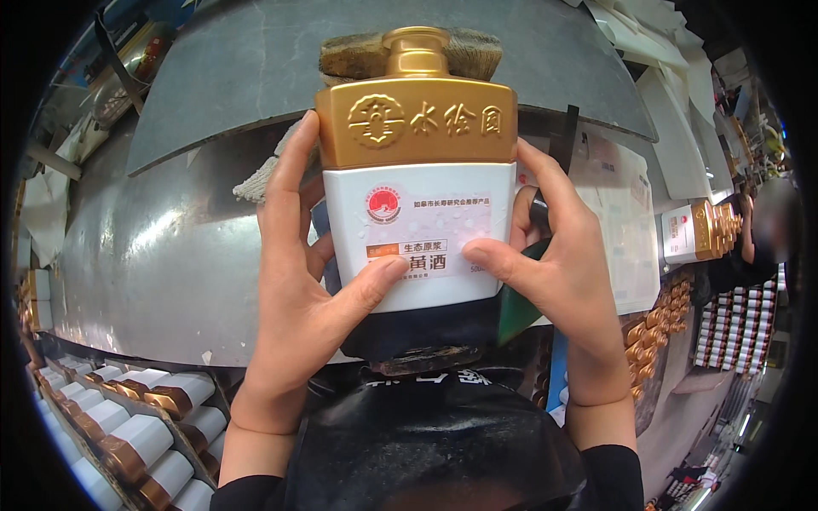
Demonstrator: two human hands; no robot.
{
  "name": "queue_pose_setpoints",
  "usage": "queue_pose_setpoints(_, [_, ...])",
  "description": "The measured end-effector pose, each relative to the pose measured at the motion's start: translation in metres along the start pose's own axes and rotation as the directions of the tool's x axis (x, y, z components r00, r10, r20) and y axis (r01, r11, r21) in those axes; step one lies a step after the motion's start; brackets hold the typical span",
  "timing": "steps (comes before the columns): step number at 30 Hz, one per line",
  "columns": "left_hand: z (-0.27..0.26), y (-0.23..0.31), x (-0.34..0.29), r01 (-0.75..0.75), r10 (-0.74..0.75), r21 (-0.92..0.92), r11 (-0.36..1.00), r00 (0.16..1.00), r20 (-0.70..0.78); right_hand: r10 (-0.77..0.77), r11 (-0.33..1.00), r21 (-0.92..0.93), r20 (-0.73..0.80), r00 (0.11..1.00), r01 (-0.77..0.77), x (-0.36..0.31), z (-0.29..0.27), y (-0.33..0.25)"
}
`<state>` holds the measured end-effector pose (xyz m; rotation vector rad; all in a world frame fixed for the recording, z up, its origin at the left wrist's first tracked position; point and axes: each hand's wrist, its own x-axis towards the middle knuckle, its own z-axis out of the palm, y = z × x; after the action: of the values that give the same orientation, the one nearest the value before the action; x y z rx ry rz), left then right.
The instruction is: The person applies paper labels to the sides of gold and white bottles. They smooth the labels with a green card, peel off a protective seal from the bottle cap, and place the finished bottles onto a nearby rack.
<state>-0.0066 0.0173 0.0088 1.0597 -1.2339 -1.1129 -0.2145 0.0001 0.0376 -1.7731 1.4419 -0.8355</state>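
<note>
Upright before me is a flat-sided bottle (349, 204) with a gold shoulder and neck, a white body and a dark base. My left hand (294, 255) grips its left side, the thumb lying on the label. From the other side my right hand (567, 255) clasps it, its thumb pressed on the right part of the same pinkish label (426, 226). A dark band shows around a right finger. Just below that hand a flat green piece (518, 298) sticks out; whether the hand holds it I cannot tell.
Behind the bottle lies a worn wooden block (473, 53) on the grey metal table (170, 247). A whitish knitted cloth (264, 175) is left of the bottle. Racks of white-and-gold bottles (145, 434) stand lower left, with more bottles (682, 234) at right. A person (758, 230) is at far right.
</note>
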Motion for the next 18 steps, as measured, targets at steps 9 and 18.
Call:
queue_pose_setpoints(9, [0.002, -0.003, 0.016, -0.12, 0.127, 0.132, 0.984, 0.991, -0.048, -0.024, 0.996, -0.086, -0.075, 0.997, 0.017, 0.013, 0.004, -0.008])
queue_pose_setpoints(18, [0.001, -0.004, 0.016, -0.1, 0.097, -0.082, 0.992, 0.995, -0.033, 0.086, 0.986, 0.149, -0.034, 0.996, -0.081, 0.011, -0.001, -0.006])
